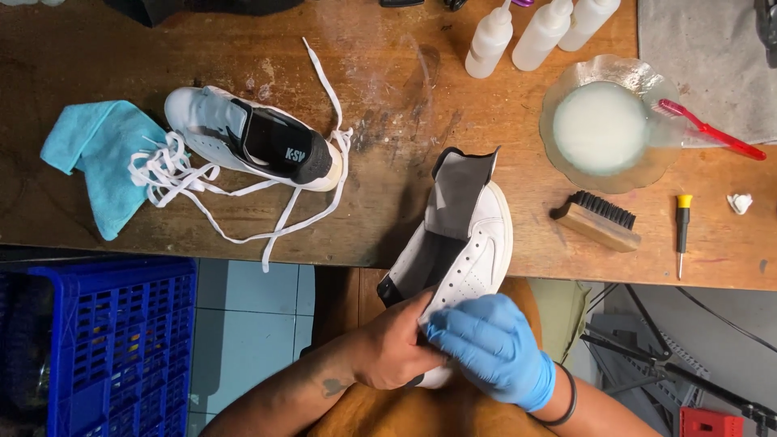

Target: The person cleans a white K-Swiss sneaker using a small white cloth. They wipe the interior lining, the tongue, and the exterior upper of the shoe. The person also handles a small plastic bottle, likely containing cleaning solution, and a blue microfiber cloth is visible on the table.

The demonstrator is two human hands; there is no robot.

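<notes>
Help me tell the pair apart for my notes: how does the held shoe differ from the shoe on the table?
The held shoe has no laces; the table shoe has loose white laces trailing out. The held shoe sits between the left hand and gloved right hand, off the table's edge; the table shoe lies untouched beside a blue cloth. Both are white sneakers with dark linings.

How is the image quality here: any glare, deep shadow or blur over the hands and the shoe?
Head view: sharp and evenly lit on the white leather shoe, the bare left hand and the blue-gloved right hand; pale sheen on the worn wooden table; the blue plastic crate lies in dim shadow.
</notes>
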